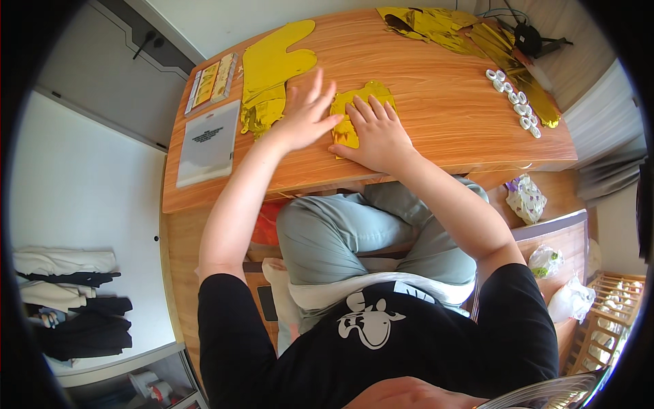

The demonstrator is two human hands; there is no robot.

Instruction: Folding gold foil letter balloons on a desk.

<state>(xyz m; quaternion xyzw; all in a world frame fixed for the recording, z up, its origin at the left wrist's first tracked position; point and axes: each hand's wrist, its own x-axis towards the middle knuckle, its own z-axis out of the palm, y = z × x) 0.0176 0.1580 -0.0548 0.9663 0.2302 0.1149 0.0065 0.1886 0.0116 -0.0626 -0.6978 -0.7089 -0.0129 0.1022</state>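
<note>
My right hand (379,140) lies flat, fingers spread, on a folded gold foil sheet (346,133) that looks like a flat foil balloon. It presses the foil against the wooden table (436,102). Just left of it, my left hand (306,117) hovers with its fingers apart and nothing in them. Beyond the left hand lies a larger flat gold foil piece (272,65), with rounded lobes at its far end and a crumpled near end. Part of the folded foil is hidden beneath my right hand.
A clear plastic bag (208,146) and a flat printed box (212,85) lie at the table's left. More crumpled gold foil (443,31) covers the far right, near a black device with cables (528,39). Several white rolls (519,105) line the right side.
</note>
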